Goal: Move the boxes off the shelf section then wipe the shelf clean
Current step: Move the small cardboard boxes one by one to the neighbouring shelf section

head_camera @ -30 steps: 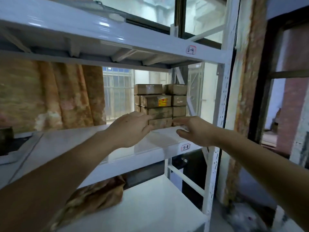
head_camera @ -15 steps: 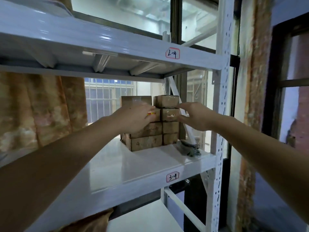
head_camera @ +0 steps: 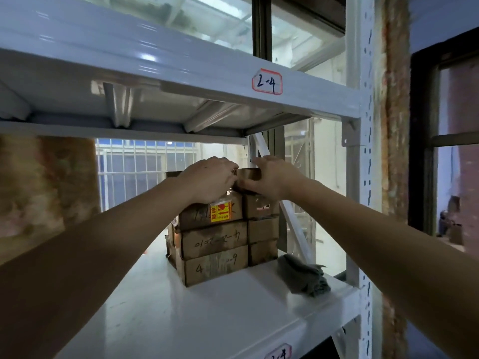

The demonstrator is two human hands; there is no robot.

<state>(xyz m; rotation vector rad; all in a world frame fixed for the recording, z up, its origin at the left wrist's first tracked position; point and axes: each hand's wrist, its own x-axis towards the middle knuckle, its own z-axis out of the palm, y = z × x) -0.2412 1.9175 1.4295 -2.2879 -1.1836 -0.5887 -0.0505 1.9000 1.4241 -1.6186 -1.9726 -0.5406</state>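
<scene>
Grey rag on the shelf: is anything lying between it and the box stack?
In the head view, nothing: only a narrow strip of bare white shelf separates the grey rag from the box stack.

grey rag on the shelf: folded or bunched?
Bunched. The grey rag lies in a crumpled heap on the white shelf, right of the stacked boxes, apart from both hands.

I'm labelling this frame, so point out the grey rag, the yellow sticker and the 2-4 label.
grey rag (head_camera: 303,278): head view, middle of the crumpled cloth.
yellow sticker (head_camera: 220,211): head view, sticker's centre.
2-4 label (head_camera: 267,82): head view, handwritten digits.
</scene>
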